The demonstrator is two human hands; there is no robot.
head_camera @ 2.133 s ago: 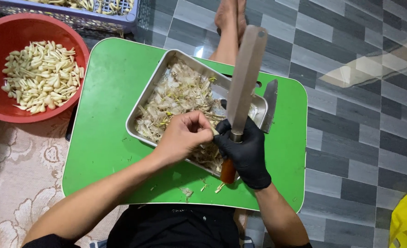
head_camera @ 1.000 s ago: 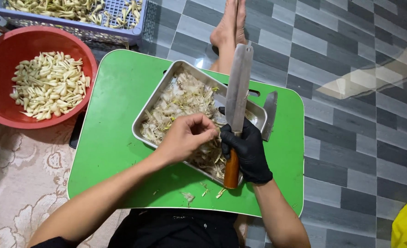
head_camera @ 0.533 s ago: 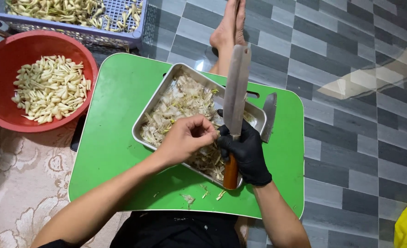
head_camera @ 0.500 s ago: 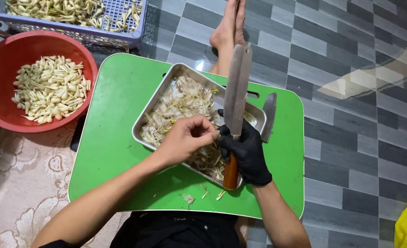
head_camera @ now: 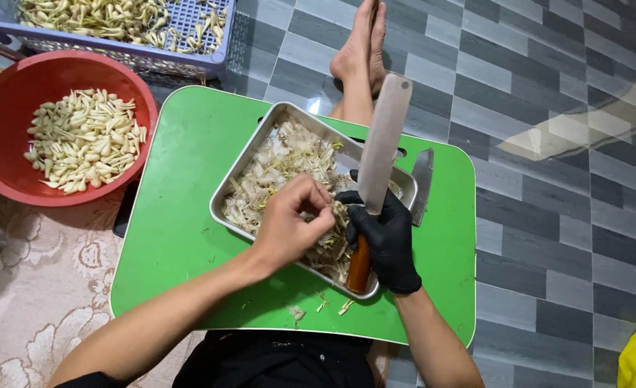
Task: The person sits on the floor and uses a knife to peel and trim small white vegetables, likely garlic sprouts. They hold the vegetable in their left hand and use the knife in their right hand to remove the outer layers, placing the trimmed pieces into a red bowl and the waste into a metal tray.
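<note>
A red bowl (head_camera: 2,154) of peeled cloves sits well left of the fingers. Over the peel-filled metal tray (head_camera: 257,154), the gloved right hand (head_camera: 382,233) clenches a cleaver (head_camera: 382,147), blade upward; the left hand (head_camera: 289,223) pinches a small piece, hidden.

The bare left hand (head_camera: 289,226) is held over the near corner of the rectangular steel tray (head_camera: 260,136), fingers curled and pinched together. The black-gloved right hand (head_camera: 384,237) is closed in a fist just beside it, forearms angled inward from below.
</note>
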